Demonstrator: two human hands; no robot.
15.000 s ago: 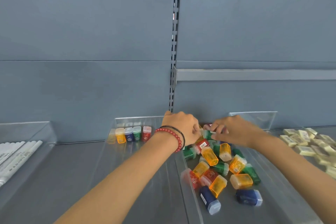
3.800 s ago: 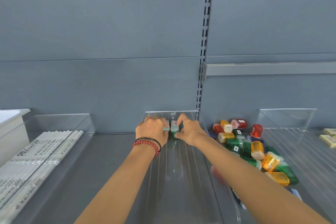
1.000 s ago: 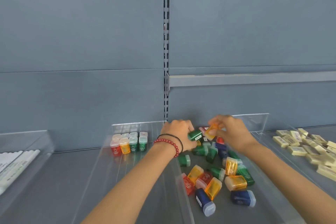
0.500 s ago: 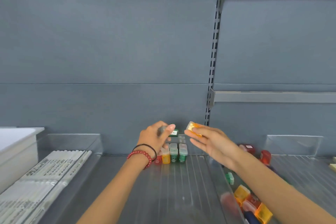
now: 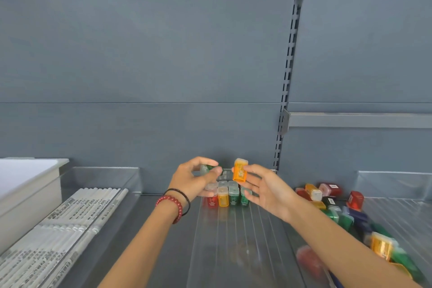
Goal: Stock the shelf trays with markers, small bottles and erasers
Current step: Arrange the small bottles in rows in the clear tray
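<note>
Near end: clear tray point(image 5: 233, 252), ribbed floor bare. Further in, the left hand point(image 5: 195, 179) pinches a green bottle point(image 5: 207, 168) lying sideways, pale cap toward 9 o'clock. The right hand point(image 5: 265, 188) pinches an orange bottle point(image 5: 240, 170) between thumb and fingertips, long axis upright, cap up. Standing rows of bottles point(image 5: 225, 196) sit at 6 o'clock of both held ones, just beneath, with the hands about equally near. Orange looks ready to set down; green likely needs turning upright first. Loose pile point(image 5: 336, 203) at 3 o'clock; markers point(image 5: 70, 220) at 9.

Blue-grey back panel point(image 5: 140, 54) fills the view; slotted upright point(image 5: 289, 65) rises at one o'clock, grey rail point(image 5: 360, 120) at three o'clock.
</note>
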